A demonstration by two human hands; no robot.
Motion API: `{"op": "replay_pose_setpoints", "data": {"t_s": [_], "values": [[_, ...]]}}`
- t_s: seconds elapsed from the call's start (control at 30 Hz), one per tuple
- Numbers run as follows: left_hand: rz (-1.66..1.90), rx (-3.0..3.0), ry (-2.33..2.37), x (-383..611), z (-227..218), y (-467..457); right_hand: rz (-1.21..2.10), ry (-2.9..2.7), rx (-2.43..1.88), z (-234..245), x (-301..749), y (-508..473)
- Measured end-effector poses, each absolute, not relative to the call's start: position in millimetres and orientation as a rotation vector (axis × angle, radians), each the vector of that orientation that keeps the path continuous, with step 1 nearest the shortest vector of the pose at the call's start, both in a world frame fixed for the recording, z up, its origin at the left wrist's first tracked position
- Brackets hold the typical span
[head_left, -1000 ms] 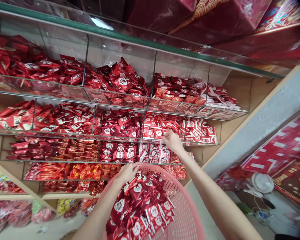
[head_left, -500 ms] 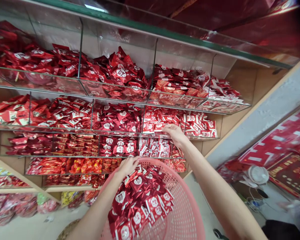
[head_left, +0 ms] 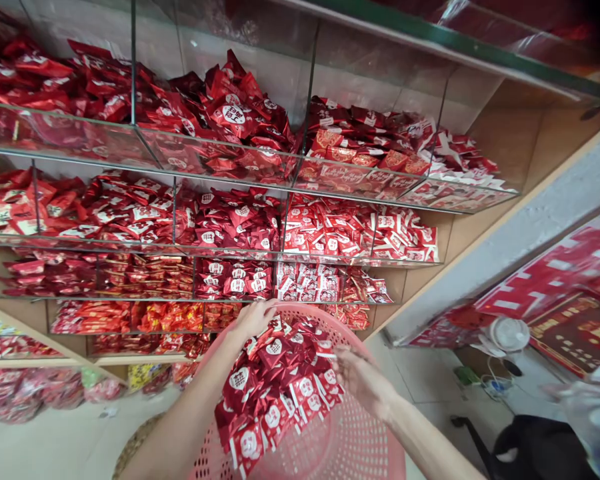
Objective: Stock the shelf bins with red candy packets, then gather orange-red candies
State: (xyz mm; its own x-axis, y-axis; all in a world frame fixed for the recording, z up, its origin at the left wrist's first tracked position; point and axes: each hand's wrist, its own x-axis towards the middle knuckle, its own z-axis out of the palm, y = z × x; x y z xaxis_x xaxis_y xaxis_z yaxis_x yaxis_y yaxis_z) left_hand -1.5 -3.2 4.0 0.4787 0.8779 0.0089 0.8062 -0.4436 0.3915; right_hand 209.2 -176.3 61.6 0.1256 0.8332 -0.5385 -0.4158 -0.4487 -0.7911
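Packets (head_left: 280, 380), red and shiny, lay heaped in the pink basket (head_left: 330, 443), piled toward its left and far side. Far left, bundled bags (head_left: 45, 393) sat low under the shelves (head_left: 515, 143), well apart from the hands. Next along, the left hand (head_left: 250, 321) stayed on the basket's rim, fingers folded over the edge and closed on it. Then the heap itself: darker packets toward the back, red-and-white ones in front, with no plain change in it. Above that, the small shelf packets (head_left: 325, 230) had no hand at them, and that was the news! Moments earlier the right hand (head_left: 363, 377) was up there; now it had dropped to the basket, beside the heap's right edge. Its fingers were blurred and partly curled, close to a pale-edged packet (head_left: 325, 351); whether they gripped anything could not be told. So the action had swung from shelf to basket, seemingly to the point of adding to or arranging the pile. Farther right, a white tub (head_left: 509, 333) stood well apart.
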Motion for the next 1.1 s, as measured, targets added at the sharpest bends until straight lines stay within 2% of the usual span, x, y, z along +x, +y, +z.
{"op": "replay_pose_setpoints", "data": {"t_s": [0.17, 0.47, 0.83, 1.0, 1.1], "values": [[0.284, 2.371, 1.431, -0.8, 7.2, -4.9, 1.412, -0.238, -1.551, 17.0, 214.8, -195.7], [0.295, 2.383, 1.412, -1.7, 8.3, -5.4, 1.276, -0.27, -1.665, -8.8, 209.8, -209.5], [0.284, 2.385, 1.426, -1.6, 7.1, -5.7, 1.624, -0.251, -1.724, 1.6, 197.3, -211.1], [0.323, 2.397, 1.416, -2.1, 6.4, -5.5, 1.621, -0.391, -1.674, 5.3, 196.5, -207.8], [0.327, 2.387, 1.415, -2.6, 7.1, -6.3, 1.56, -0.623, -1.574, 32.3, 202.1, -189.3]]}}
